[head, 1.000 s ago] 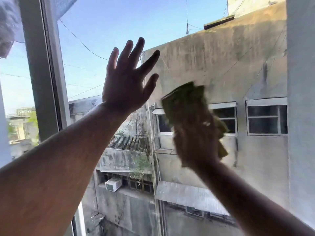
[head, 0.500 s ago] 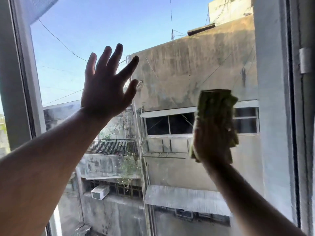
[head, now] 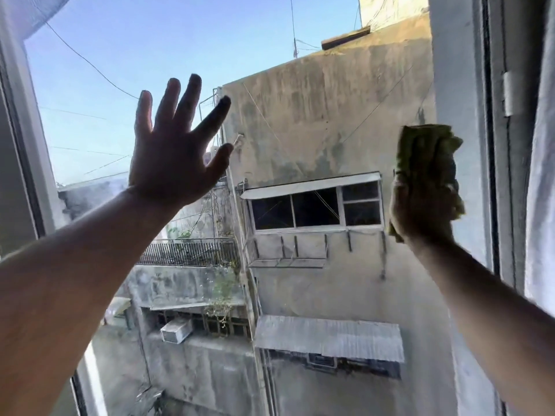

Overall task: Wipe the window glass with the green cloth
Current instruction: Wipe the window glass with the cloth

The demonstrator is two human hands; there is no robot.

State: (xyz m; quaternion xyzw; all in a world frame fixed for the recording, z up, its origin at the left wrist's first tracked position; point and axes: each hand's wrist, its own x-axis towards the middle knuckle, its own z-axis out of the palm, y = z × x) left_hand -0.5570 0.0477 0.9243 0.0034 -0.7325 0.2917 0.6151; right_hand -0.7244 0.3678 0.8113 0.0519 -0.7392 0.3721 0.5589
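The window glass [head: 315,115] fills most of the view, with sky and grey buildings behind it. My left hand [head: 174,151] lies flat against the pane at upper left, fingers spread, holding nothing. My right hand [head: 420,208] presses a bunched green cloth [head: 426,151] against the glass near the right edge of the pane. The cloth sticks out above and beside my fingers. Both forearms reach up from the bottom corners.
A grey window frame [head: 498,175] runs down the right side, with a small white latch [head: 512,94] on it and a pale curtain [head: 540,205] beyond. The left frame post [head: 27,175] stands at the left edge.
My right hand has slid the cloth rightward across the glass, from the middle to near the right frame. My left hand has stayed flat on the pane while the view turned right.
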